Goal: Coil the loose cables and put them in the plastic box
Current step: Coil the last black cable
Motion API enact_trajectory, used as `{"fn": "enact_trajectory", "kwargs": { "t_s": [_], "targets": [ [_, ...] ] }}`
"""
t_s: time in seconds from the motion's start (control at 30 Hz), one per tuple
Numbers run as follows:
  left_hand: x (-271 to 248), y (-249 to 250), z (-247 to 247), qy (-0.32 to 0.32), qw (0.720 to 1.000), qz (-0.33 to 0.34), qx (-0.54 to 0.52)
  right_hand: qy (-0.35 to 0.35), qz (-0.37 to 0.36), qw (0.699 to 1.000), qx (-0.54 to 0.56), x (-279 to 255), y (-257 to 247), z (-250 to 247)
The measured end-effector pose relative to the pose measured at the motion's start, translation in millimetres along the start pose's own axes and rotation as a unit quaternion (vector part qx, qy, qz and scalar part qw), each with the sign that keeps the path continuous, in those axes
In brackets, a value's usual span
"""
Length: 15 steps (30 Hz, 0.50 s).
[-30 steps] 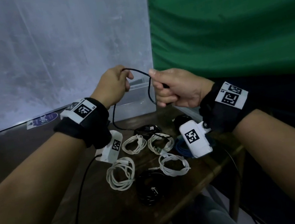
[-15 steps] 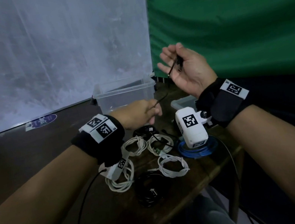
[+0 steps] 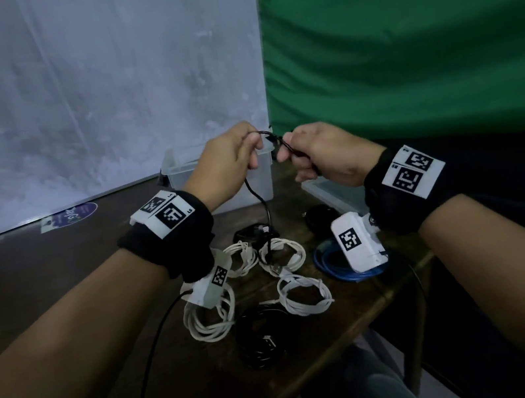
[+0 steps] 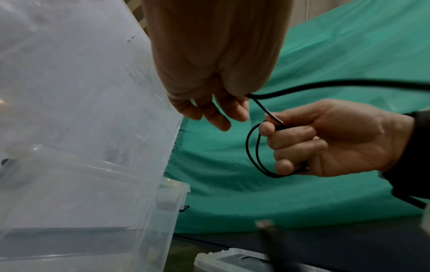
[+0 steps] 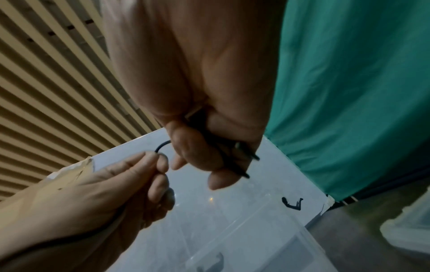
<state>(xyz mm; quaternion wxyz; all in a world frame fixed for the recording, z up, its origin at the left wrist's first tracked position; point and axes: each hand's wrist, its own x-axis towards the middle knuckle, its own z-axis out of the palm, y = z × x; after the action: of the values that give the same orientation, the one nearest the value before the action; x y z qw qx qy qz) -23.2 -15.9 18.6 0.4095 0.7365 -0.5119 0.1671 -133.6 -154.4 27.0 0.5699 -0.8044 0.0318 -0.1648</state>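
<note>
Both our hands pinch black cable (image 3: 264, 210): left hand (image 3: 226, 166) feeds, right hand (image 3: 323, 154) holds loops; plastic box (image 3: 179, 169) just behind left hand.

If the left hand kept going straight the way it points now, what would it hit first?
Most likely the clear plastic box: the left hand, pinching the black cable, points away from the body toward it. Depth is unclear; the hand seems raised, so it might pass above the rim.
</note>
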Motion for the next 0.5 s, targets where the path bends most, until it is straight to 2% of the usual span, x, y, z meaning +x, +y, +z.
{"fn": "enact_trajectory", "kwargs": {
  "t_s": [0.1,0.17,0.33,0.5],
  "targets": [
    [2,-2,1,0.030,1.000,-0.009,0.001,-0.049,0.011,0.999,0.009,-4,-4,2],
    [1,-4,1,0.021,0.999,-0.026,0.007,-0.048,0.001,0.997,0.061,-6,-7,3],
    [-8,-3,4,-0.075,0.995,-0.056,0.023,-0.006,-0.006,0.965,0.264,-1,-16,0],
    [-21,0,12,-0.178,0.981,-0.070,0.017,0.039,-0.050,0.897,0.438,6,-25,-3]
  ]
}}
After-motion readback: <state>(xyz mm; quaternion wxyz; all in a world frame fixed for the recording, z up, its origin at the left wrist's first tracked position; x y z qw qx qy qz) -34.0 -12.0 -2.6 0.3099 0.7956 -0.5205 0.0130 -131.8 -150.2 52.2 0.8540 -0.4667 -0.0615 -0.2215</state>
